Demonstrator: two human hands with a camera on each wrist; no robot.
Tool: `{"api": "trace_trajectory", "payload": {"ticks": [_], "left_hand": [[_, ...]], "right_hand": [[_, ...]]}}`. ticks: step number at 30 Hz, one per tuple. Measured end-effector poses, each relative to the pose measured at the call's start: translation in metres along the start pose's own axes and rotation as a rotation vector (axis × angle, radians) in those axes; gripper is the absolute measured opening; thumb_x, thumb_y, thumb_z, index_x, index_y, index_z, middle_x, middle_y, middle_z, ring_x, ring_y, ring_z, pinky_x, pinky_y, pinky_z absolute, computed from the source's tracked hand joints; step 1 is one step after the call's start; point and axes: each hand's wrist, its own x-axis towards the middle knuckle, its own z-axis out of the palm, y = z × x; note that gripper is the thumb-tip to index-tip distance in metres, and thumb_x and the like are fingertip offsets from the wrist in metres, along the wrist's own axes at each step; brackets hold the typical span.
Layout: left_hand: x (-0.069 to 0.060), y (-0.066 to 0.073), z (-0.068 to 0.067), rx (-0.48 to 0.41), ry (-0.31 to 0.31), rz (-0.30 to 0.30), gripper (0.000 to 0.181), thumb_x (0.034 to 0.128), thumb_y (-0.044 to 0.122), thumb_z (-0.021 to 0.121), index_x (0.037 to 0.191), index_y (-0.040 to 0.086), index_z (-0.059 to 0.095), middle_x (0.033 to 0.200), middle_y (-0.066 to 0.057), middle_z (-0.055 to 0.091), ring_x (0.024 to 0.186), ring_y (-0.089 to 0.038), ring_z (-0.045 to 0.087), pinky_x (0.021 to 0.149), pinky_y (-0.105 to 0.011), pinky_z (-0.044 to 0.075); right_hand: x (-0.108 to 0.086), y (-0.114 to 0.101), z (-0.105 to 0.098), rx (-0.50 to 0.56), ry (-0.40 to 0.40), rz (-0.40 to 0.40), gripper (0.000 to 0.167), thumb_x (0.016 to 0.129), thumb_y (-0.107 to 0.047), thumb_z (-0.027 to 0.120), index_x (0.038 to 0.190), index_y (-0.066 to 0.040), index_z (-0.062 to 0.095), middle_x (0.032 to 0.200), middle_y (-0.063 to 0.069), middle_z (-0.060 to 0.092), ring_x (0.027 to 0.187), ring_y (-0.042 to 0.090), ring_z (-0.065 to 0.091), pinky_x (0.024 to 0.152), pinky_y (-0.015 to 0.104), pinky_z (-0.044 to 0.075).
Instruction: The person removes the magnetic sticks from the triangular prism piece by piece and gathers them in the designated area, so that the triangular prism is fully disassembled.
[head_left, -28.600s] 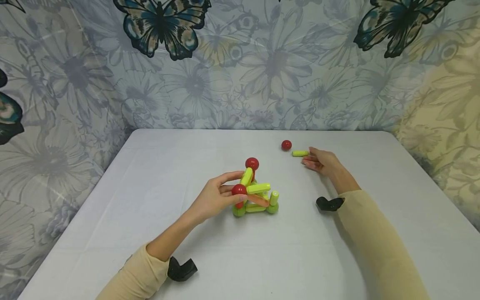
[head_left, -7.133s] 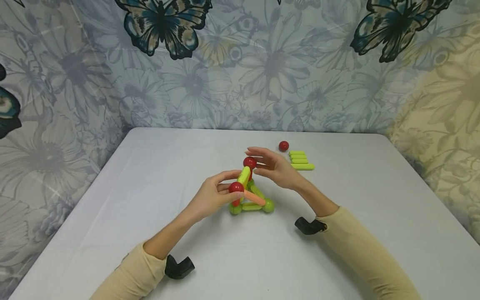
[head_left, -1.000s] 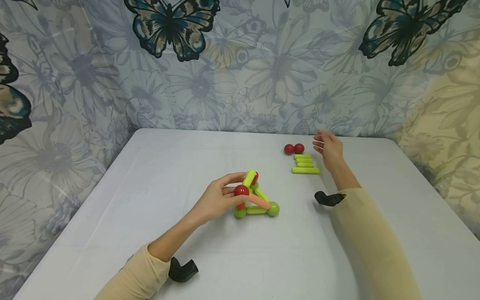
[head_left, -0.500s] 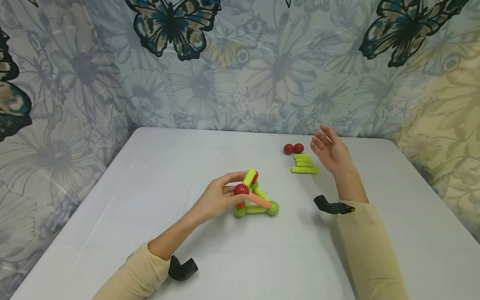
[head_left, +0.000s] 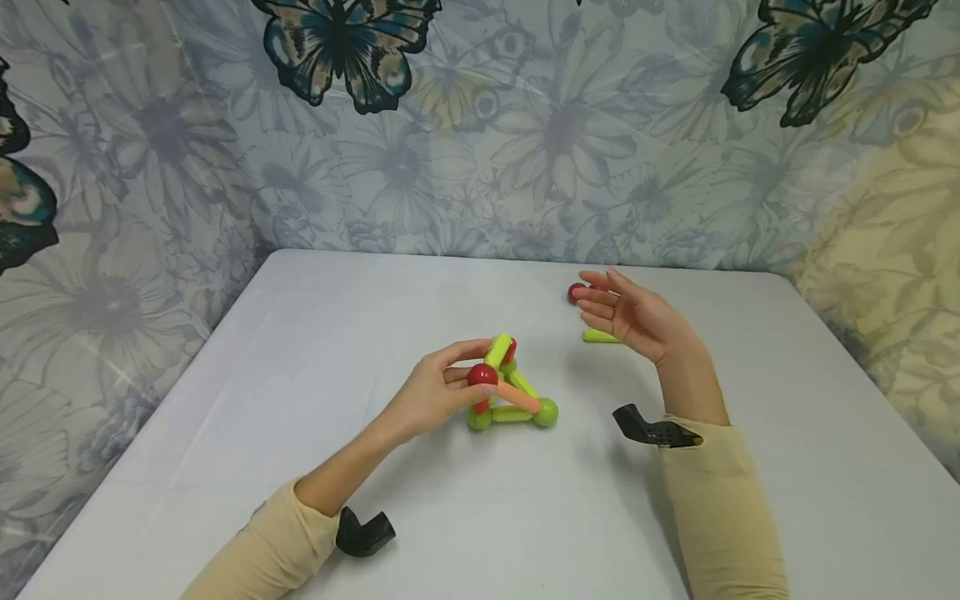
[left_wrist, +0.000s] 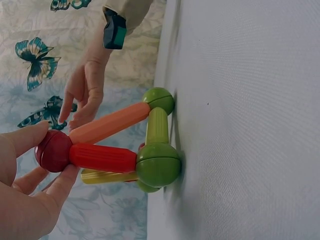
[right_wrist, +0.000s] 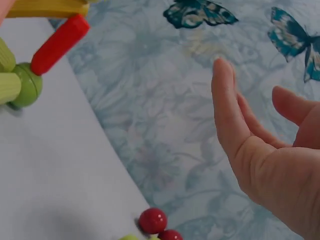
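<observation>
My left hand (head_left: 431, 396) pinches a red ball (head_left: 482, 374) at an upper corner of a frame built from magnetic building sticks and balls. From that ball an orange stick (head_left: 519, 397) slants down to a green ball (head_left: 547, 412), and a yellow-green stick (head_left: 498, 351) runs backward. A red stick (left_wrist: 102, 158) joins it to another green ball (left_wrist: 158, 165) on the table. At the back corner, a red stick (right_wrist: 60, 45) leans up from its green ball (right_wrist: 29, 86) without a ball on top. My right hand (head_left: 645, 321) hovers with loose fingers, holding nothing.
Two loose red balls (head_left: 576, 292) lie at the back right, one mostly hidden behind the right hand. A yellow-green stick (head_left: 600, 336) shows below that hand, which covers other sticks. The white table (head_left: 337, 308) meets a patterned wall (head_left: 420, 200).
Over the longer span, the back corner's red ball came off and lies beside the other loose one; several sticks joined the pile. Lately my right hand has drifted left, over the pile. My left hand stays.
</observation>
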Motion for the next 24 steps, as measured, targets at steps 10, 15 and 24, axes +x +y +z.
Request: {"api": "trace_trajectory", "payload": {"ticks": [10,15,24], "left_hand": [[0.000,-0.001,-0.002,-0.001,-0.016,0.003,0.059,0.0861,0.010,0.072,0.140,0.012,0.047,0.138,-0.006,0.046,0.111,-0.022,0.060,0.086,-0.031,0.052],[0.000,0.001,-0.004,0.002,-0.017,0.002,0.061,0.0861,0.010,0.072,0.141,0.012,0.046,0.139,-0.010,0.045,0.111,-0.024,0.059,0.086,-0.032,0.052],[0.001,0.001,-0.002,-0.008,-0.027,0.002,0.062,0.0857,0.007,0.072,0.141,0.010,0.045,0.138,-0.012,0.045,0.113,-0.026,0.058,0.086,-0.032,0.052]], "right_hand": [[0.008,0.028,0.048,-0.540,0.094,0.158,0.047,0.101,-0.030,0.049,0.138,-0.002,0.042,0.119,0.020,0.060,0.105,0.034,0.062,0.084,0.041,0.052],[0.013,0.042,0.064,-0.646,0.047,0.201,0.050,0.101,-0.030,0.050,0.139,0.001,0.042,0.121,0.023,0.057,0.106,0.034,0.061,0.084,0.042,0.053],[0.016,0.061,0.079,-0.590,0.102,0.191,0.049,0.101,-0.025,0.050,0.138,0.005,0.042,0.117,0.019,0.058,0.097,0.026,0.064,0.081,0.035,0.055]]}}
